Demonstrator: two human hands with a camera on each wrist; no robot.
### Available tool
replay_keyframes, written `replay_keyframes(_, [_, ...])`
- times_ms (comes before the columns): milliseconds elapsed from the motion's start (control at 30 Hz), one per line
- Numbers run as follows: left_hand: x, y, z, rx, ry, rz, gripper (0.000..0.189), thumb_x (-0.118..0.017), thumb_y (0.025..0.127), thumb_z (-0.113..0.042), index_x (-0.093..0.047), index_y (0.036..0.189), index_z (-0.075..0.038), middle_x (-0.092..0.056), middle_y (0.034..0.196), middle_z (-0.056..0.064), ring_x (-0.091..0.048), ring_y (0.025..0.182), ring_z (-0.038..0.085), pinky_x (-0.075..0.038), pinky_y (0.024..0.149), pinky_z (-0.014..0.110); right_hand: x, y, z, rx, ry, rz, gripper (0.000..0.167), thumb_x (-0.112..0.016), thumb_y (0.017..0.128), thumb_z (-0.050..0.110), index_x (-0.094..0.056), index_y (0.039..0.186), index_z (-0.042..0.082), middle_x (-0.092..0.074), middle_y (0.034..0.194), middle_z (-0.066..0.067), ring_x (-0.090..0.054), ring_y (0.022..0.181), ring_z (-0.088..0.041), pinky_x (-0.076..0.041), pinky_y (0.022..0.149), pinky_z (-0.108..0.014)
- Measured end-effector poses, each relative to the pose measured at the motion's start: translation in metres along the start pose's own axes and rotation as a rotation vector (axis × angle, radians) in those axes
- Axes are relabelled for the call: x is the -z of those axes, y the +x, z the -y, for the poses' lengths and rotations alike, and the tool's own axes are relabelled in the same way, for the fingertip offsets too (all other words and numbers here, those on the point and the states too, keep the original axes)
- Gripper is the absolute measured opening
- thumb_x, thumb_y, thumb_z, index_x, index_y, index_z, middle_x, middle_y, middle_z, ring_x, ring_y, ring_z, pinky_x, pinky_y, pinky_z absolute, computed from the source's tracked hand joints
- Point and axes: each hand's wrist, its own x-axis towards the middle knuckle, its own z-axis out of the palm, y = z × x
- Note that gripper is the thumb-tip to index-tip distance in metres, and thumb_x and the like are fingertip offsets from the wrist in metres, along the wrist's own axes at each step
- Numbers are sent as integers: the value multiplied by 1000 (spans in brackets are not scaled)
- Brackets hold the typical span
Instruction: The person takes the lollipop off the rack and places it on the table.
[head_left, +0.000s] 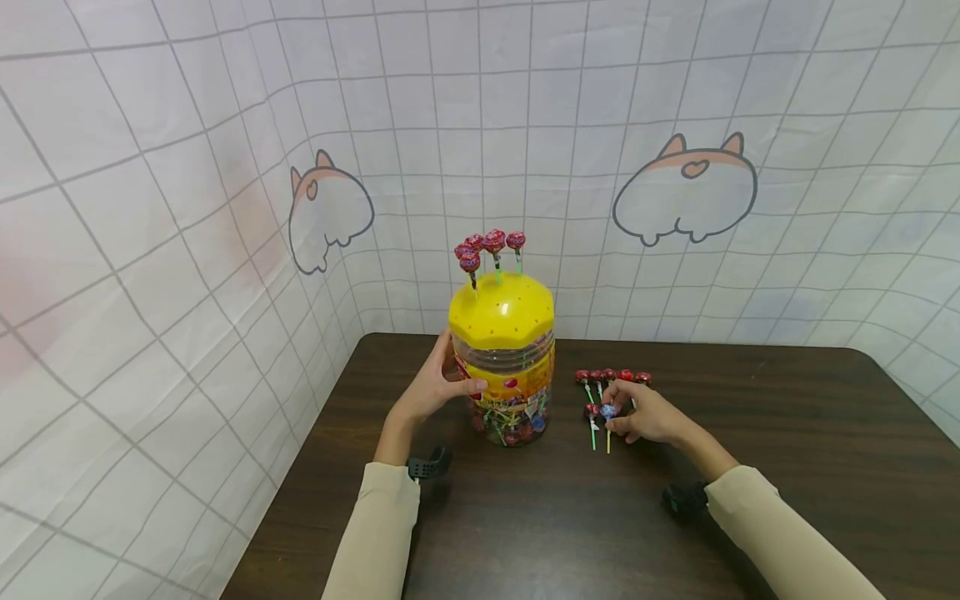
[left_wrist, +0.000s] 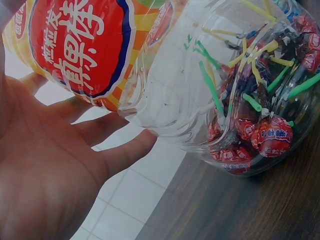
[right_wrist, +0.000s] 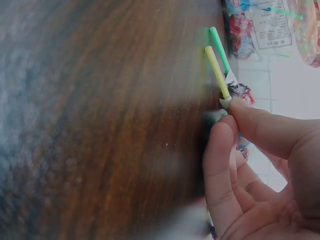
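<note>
My left hand (head_left: 431, 390) holds a clear plastic jar (left_wrist: 170, 100) round its left side, thumb across the front label. The jar stands upright with a yellow lid (head_left: 517, 312), and several red lollipops (head_left: 493, 242) stick up from the lid. More wrapped lollipops (left_wrist: 272, 135) lie inside at the bottom. To the right of the jar, my right hand (head_left: 651, 415) pinches a blue-wrapped lollipop (head_left: 608, 412) between thumb and fingers at the table. Its yellow stick (right_wrist: 216, 72) points toward me. Just left of it lies a red lollipop (head_left: 592, 412) with a green stick.
Behind my right hand, several red lollipops (head_left: 597, 376) lie in a row on the dark wooden table (head_left: 525, 517). A white gridded curtain (head_left: 570, 167) with cartoon animal drawings hangs behind the table and along its left side.
</note>
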Motion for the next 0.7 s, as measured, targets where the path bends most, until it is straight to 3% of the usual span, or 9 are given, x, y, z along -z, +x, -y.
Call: replay_keyframes(700, [1, 1, 2, -5, 10, 0, 95, -79, 91, -23, -17, 160, -43, -48, 151, 2, -52, 135, 29, -49, 111, 53, -1, 1, 4, -16, -43, -10, 31, -76, 91, 5, -57, 115, 6, -52, 105, -18, -64, 75, -21, -61, 62, -37])
